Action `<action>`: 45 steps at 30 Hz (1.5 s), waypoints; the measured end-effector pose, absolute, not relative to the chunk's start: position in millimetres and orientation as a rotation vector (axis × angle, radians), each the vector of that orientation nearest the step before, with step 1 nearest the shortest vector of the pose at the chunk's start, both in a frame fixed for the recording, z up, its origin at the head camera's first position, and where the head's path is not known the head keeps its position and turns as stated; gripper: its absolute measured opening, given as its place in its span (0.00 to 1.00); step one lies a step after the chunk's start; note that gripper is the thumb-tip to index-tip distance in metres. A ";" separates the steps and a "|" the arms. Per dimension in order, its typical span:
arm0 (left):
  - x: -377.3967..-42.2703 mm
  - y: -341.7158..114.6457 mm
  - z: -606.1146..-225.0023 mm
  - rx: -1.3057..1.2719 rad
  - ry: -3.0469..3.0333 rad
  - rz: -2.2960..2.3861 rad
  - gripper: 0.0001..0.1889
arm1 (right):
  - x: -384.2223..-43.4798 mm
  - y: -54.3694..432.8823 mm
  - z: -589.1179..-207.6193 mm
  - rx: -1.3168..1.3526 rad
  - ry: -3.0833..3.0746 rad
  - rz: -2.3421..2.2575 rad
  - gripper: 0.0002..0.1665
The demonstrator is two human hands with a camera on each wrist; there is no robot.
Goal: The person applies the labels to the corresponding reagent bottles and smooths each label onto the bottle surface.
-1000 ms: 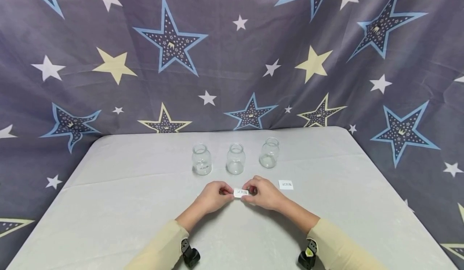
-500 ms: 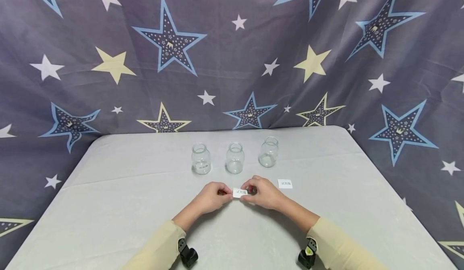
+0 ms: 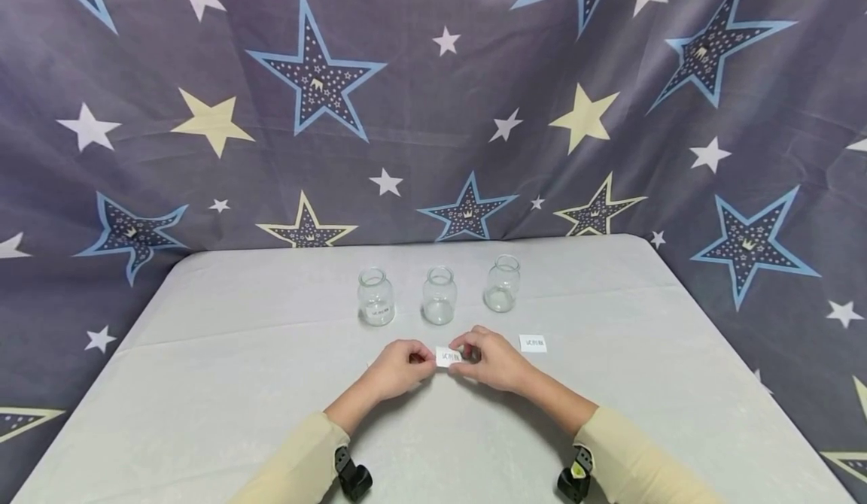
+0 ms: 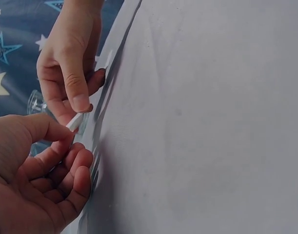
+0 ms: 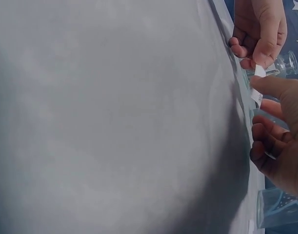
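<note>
Between my two hands, in front of the glass jars, is a small white label [image 3: 448,357] with black printed characters. My left hand [image 3: 398,368] pinches its left edge between thumb and index finger. At the opposite edge, the thumb and index finger of my right hand [image 3: 494,362] pinch it too. The left wrist view shows the label [image 4: 76,121] nearly edge-on; in the right wrist view the label [image 5: 257,88] looks slightly bent. A second printed white label [image 3: 532,344] lies on the table to the right of my right hand.
Three open clear glass jars stand in a row behind my hands: a left jar [image 3: 376,293] bearing a printed label low on its side, a middle jar [image 3: 439,298] and a right jar [image 3: 503,286]. A pale cloth covers the table [image 3: 223,384]; a star-patterned curtain [image 3: 406,113] hangs behind.
The held label has tipped slightly and risen a little between my fingers. Both hands keep nearly the same place and grip; the jars and the other label have not moved.
</note>
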State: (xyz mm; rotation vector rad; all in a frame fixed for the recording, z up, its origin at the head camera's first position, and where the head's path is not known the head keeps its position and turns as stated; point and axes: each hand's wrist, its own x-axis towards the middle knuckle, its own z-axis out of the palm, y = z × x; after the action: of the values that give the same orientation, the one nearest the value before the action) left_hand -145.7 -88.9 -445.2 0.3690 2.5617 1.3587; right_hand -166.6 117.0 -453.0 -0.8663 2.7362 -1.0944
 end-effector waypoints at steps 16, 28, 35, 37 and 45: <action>-147.4 -88.5 -441.6 0.365 2.566 1.449 0.08 | -162.6 108.0 -443.0 -0.931 2.774 -1.260 0.07; -150.3 -85.0 -443.6 0.416 2.494 1.492 0.10 | -162.3 107.6 -444.2 -0.901 2.760 -1.270 0.07; -150.2 -82.6 -445.8 0.425 2.500 1.505 0.09 | -162.8 107.8 -444.5 -0.901 2.762 -1.283 0.06; -149.5 -81.9 -445.7 0.417 2.494 1.509 0.09 | -162.6 108.6 -445.1 -0.910 2.758 -1.288 0.06; -149.0 -79.7 -442.5 0.387 2.487 1.538 0.08 | -162.2 111.4 -443.7 -0.860 2.746 -1.343 0.05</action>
State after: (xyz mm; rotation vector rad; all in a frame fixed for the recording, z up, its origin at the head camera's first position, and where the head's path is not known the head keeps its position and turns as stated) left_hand -149.0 -79.7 -442.5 0.3866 2.4865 1.5381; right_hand -162.2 111.4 -443.7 -0.8601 2.7462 -1.3433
